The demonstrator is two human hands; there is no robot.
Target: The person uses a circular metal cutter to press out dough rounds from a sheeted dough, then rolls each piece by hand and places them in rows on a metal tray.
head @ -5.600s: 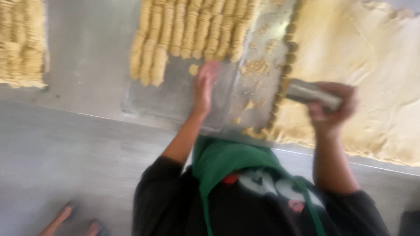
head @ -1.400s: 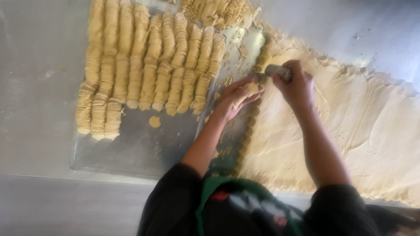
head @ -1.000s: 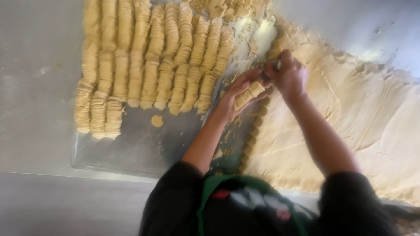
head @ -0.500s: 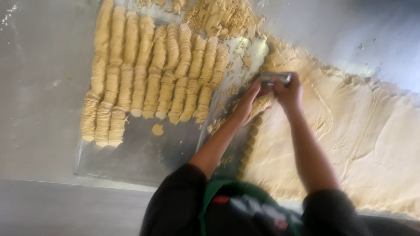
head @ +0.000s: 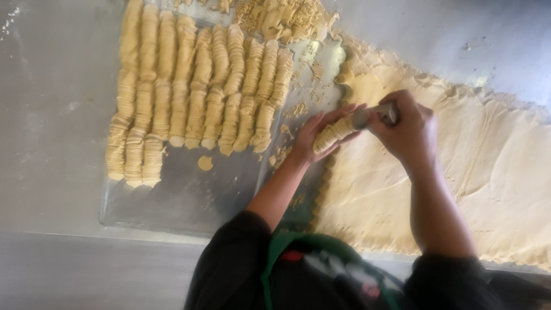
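Head view, logged by me from the remote station, left to right.

Item 1: grey tabletop (head: 51,115), bare metal at far left.

Item 2: clear flat tray (head: 172,201) carrying about 9 rows of stacked dough rounds (head: 195,92); 1 loose round (head: 205,163) lies apart below them. Crumbly scraps (head: 281,17) heap at the tray's top edge.

Item 3: left hand (head: 321,129), half curled, fingers cupping a short stack of cut rounds (head: 336,132) as it slides from the cutter mouth.

Item 4: metal tube cutter (head: 376,115), tilted, its open end touching that stack.

Item 5: right hand (head: 404,129), closed tight around the cutter's far end.

Item 6: rolled dough sheet (head: 488,166), under and right of both hands, its left edge scalloped by cut-outs.

Risk, as I judge it: the stack is soft and held only from beneath, so it could buckle or spill onto the sheet if the cutter tips further. Rounds could also stick together under finger pressure.
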